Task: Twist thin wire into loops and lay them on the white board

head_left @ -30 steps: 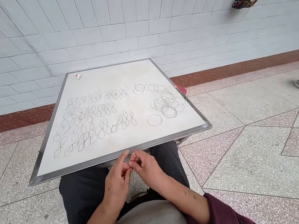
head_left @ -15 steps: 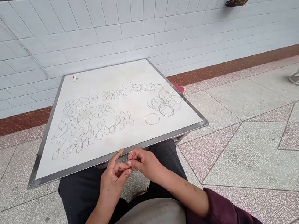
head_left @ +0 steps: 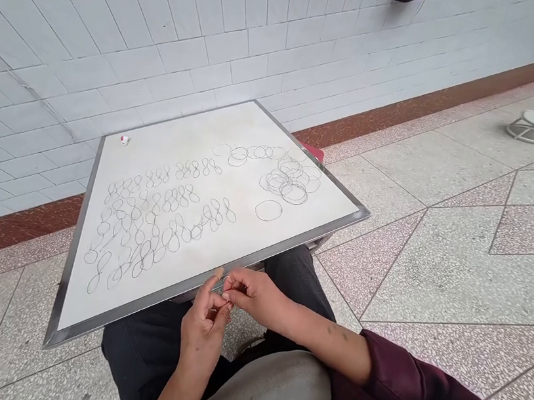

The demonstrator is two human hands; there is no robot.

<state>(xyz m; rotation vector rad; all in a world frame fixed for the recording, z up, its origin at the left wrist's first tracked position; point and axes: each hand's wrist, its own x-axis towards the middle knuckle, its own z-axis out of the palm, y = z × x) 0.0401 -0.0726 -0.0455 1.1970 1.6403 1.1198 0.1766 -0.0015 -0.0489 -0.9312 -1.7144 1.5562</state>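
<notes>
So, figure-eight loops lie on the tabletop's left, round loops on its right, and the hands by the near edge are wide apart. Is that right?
Not quite: the left hand and right hand aren't wide apart; the head view shows them close together by the tabletop's near edge. The figure-eight loops and round loops are placed as stated.

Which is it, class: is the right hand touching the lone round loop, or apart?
Apart: the head view shows white tabletop and its metal edge between the right hand and the lone round loop.
</notes>
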